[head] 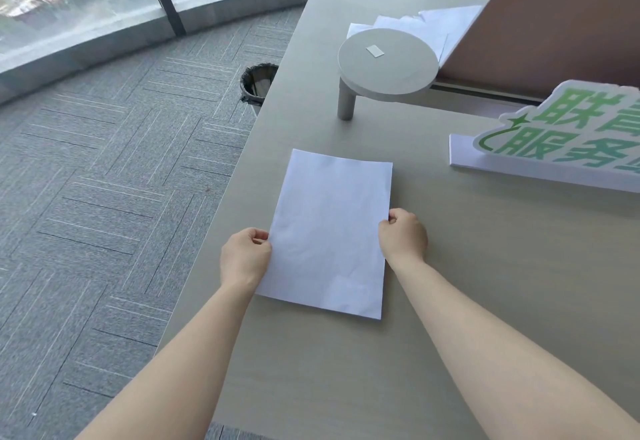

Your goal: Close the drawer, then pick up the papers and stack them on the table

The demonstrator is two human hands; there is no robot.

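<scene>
Both hands grip the papers flat on the desk: left hand and right hand pinch opposite edges, fingers curled underneath, mostly hidden. Sheet count unclear.

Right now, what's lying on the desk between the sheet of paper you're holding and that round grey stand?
Nothing: the head view shows only bare desk between the far edge of the paper and the foot of the round stand.
</scene>
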